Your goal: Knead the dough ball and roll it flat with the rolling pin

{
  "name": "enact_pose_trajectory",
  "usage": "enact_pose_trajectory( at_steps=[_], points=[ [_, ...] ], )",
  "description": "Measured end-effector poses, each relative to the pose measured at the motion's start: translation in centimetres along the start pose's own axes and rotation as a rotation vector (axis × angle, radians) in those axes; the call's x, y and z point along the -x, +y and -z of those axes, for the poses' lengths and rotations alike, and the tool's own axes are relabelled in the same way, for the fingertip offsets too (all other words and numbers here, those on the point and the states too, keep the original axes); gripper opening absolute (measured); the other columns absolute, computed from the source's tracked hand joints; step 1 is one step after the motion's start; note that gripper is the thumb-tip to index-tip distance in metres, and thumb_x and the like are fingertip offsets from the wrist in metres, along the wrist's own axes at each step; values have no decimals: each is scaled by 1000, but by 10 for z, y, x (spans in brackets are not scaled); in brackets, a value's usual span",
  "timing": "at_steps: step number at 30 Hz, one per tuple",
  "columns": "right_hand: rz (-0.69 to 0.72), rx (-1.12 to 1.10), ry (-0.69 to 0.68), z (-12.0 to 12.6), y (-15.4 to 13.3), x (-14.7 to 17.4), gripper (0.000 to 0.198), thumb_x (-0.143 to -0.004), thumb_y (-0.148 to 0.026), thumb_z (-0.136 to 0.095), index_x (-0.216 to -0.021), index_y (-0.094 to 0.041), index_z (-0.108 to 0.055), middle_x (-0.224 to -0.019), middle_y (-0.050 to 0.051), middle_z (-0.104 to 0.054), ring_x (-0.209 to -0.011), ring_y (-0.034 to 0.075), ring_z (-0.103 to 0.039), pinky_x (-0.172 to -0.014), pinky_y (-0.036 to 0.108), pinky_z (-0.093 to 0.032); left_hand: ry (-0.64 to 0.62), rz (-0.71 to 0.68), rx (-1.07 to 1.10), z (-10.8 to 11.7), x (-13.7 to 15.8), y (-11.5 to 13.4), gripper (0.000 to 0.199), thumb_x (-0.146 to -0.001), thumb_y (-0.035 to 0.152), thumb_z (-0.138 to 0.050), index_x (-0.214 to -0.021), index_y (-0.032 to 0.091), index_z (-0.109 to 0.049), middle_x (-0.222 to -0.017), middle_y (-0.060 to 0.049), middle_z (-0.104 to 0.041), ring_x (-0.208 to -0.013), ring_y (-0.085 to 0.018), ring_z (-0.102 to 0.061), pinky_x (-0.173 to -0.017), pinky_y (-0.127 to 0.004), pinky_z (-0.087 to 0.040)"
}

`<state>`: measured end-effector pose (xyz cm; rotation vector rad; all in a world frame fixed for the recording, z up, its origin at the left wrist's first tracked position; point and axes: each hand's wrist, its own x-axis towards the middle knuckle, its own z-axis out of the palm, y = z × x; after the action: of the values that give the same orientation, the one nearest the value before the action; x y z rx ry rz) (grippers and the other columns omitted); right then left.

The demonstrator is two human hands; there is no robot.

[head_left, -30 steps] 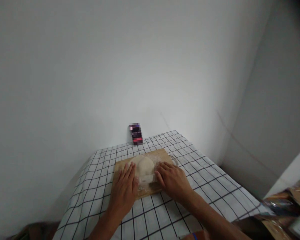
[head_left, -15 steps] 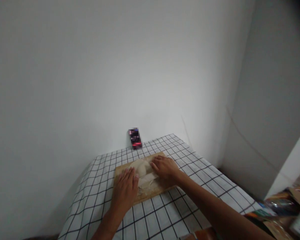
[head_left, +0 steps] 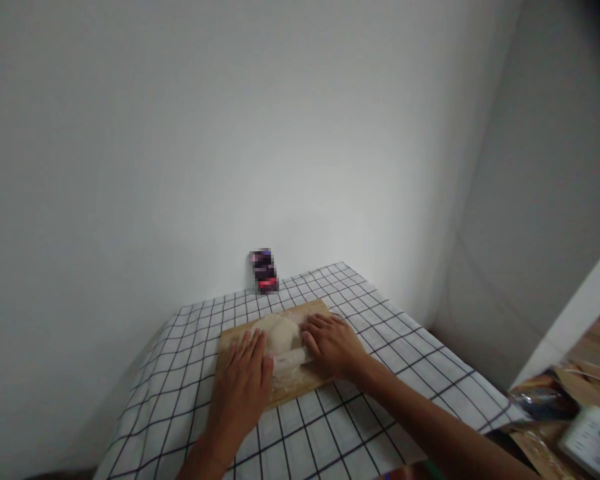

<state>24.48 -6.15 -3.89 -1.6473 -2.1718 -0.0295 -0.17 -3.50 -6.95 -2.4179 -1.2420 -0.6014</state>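
A pale, rounded piece of dough [head_left: 279,333] lies on a wooden board [head_left: 305,387]. In front of it, a whitish cylinder like a rolling pin [head_left: 289,361] runs between my hands. Flat over its left end rests my left hand [head_left: 244,373], fingers stretched out and the tips beside the dough. My right hand [head_left: 333,343] lies palm down over the other end, its fingers extended and slightly bent. Both ends of the cylinder are hidden under the hands. Clear, wrinkled film seems to cover part of the board.
A white tablecloth with dark grid lines [head_left: 300,433] covers the table. Against the back wall leans a pixelated dark object [head_left: 265,272]. Cardboard, plastic wrapping and a white box [head_left: 594,440] crowd the lower right, beyond the table edge.
Both hands have shifted a little nearer to me along with the cylinder, and more of the dough shows behind it. The view has moved slightly.
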Motion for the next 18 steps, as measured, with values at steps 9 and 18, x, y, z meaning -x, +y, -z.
enact_pose_trajectory(
  at_steps=[9, 18],
  points=[
    [-3, -8, -55, 1, 8, -31, 44, -108, -35, -34, -125, -20, -72, -140, 11, -68, -131, 26, -60, -112, 42, -43, 31, 72, -7, -4, -8, 2, 50, -108, 36, -32, -144, 14, -59, -146, -14, -65, -140, -31, -56, -117, -56, -44],
    [35, 10, -48, 3, 4, -13, 38, -110, -34, -36, -129, -22, -67, -145, 10, -64, -136, 24, -57, -115, 44, -41, 61, -6, 8, 0, -5, 4, 49, -107, 36, -36, -146, 13, -54, -149, -14, -62, -140, -30, -56, -116, -54, -47]
  ],
)
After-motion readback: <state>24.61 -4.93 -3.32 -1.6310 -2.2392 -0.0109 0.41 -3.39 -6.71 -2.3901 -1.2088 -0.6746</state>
